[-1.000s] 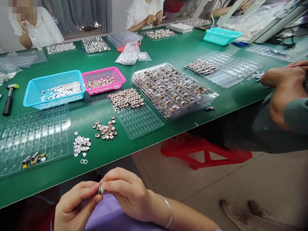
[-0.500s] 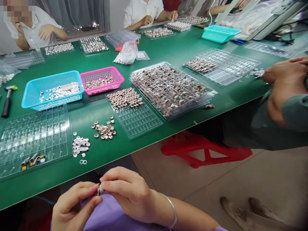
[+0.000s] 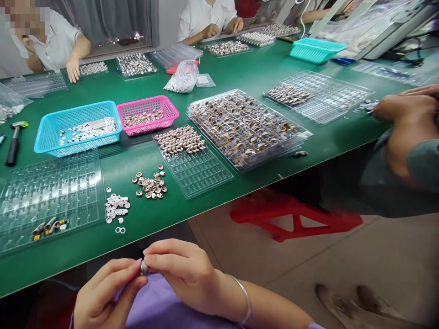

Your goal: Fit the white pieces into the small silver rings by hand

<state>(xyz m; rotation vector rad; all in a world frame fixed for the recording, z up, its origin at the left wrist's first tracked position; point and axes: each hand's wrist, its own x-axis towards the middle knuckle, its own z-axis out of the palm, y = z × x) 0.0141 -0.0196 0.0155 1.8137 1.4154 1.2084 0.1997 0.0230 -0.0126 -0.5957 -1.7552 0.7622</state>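
My left hand (image 3: pixel 106 285) and my right hand (image 3: pixel 187 274) meet above my lap, just off the table's front edge. Between their fingertips is a small round part (image 3: pixel 143 267) with a silvery rim and a pale side; the fingers hide most of it. Both hands are pinched closed on it. On the table beyond lie a pile of white discs (image 3: pixel 116 206), two white rings (image 3: pixel 120 230) and a heap of brownish metallic cups (image 3: pixel 151 185). A clear tray (image 3: pixel 68 192) at the left holds a few metallic pieces with yellow tabs (image 3: pixel 48 227).
A blue basket (image 3: pixel 77 107) and a pink basket (image 3: pixel 168 107) hold small parts. A half-filled tray (image 3: pixel 202 176) and stacked trays (image 3: pixel 247 132) stand rightward. A hammer (image 3: pixel 13 146) lies left. Co-workers' hands (image 3: pixel 73 66) are across the table; a co-worker's arm (image 3: pixel 404 114) is right.
My hands stay pinched on the small part, with only a slight shift of the fingers. Across the table, the left co-worker's hand has come down towards a tray.
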